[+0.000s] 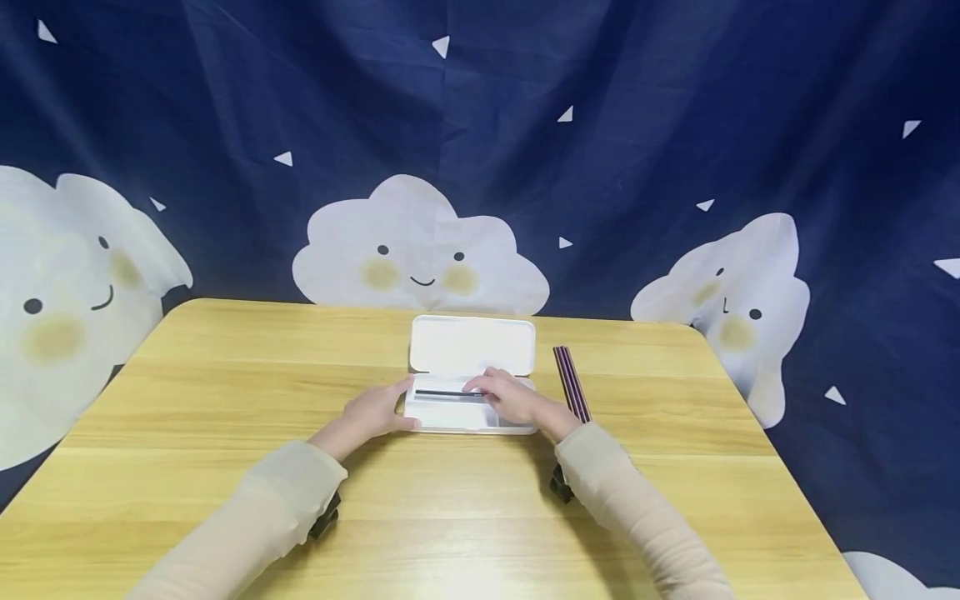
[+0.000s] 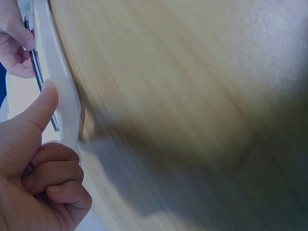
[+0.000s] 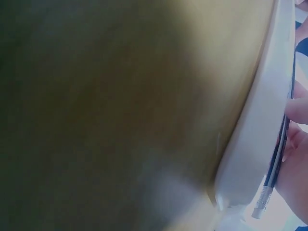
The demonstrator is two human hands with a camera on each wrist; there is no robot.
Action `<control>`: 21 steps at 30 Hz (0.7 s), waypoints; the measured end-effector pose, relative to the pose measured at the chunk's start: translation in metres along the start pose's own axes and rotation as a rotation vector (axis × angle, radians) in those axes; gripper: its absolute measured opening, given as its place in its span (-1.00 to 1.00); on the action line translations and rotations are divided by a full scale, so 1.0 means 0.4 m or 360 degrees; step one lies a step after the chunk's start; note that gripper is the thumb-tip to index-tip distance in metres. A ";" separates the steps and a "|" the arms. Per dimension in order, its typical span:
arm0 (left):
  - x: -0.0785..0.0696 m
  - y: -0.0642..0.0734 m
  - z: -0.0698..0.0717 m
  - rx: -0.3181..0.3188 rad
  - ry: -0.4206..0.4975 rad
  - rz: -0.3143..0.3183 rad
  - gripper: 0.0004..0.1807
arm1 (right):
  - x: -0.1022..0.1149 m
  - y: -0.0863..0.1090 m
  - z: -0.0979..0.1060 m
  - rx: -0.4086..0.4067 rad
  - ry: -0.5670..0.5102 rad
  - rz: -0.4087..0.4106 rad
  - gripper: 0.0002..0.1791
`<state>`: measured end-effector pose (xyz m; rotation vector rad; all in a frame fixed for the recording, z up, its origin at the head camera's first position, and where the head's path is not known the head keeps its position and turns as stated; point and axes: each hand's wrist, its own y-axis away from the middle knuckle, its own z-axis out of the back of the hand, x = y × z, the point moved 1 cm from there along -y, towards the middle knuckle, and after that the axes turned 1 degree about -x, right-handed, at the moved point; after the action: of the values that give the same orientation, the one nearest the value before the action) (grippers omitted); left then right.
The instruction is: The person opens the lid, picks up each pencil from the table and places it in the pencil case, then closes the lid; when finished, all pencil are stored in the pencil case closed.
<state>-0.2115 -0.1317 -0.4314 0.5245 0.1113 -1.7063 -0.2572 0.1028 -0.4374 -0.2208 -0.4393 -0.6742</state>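
Observation:
A white pencil case (image 1: 450, 431) lies on the table with its lid (image 1: 472, 343) raised toward the back. My left hand (image 1: 371, 412) grips the case's left end, the thumb near the front corner and the fingers at the far side. In the left wrist view the thumb (image 2: 44, 103) presses along the rim. My right hand (image 1: 512, 397) is over the right part of the case and pinches a dark pencil (image 1: 442, 392) that lies lengthwise across it. The right wrist view shows the pencil's silvery ferrule and pale end (image 3: 262, 202) beyond my fingers.
Several dark striped pencils (image 1: 570, 379) lie side by side on the table, right of the case and partly behind my right forearm. The wooden table (image 1: 247, 367) ends at a dark blue cloth (image 1: 615, 183) printed with clouds.

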 end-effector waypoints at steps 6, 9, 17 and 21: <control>-0.005 0.000 0.000 0.0008 0.0004 0.0011 -0.09 | -0.005 -0.006 -0.007 0.0037 -0.0001 -0.0009 -0.62; -0.005 -0.001 0.000 0.0009 0.0003 0.0013 -0.09 | -0.006 -0.008 -0.010 0.0055 -0.0031 -0.0016 -0.61; -0.004 -0.002 -0.002 0.0013 -0.0007 0.0019 -0.08 | -0.008 -0.011 -0.014 0.0086 -0.0174 -0.0054 -0.61; -0.003 -0.001 0.000 0.0018 0.0002 0.0019 -0.08 | -0.009 -0.011 -0.015 0.0097 -0.0258 -0.0089 -0.61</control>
<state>-0.2118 -0.1306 -0.4311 0.5336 0.0991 -1.6962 -0.2605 0.0995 -0.4439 -0.2070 -0.6221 -0.6994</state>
